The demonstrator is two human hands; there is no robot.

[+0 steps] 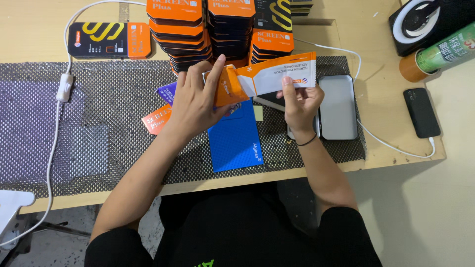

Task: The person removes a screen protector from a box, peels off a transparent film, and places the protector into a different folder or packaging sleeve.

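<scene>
Both hands up over the mesh mat (123, 99); left hand (195, 101) clamped round the sachet's (269, 79) orange end, right hand (299, 101) pinching its lower edge, above the blue pad (235, 141); likely mid-opening; next wants a firm tear.

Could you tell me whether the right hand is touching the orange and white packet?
Touching: the head view shows the right hand pinching the end of the packet, thumb on its face.

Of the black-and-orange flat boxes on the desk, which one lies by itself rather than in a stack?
The flat box at the far left, lying alone on the bare wood beside the white cable; the others sit piled in stacks ahead of the hands.
</scene>
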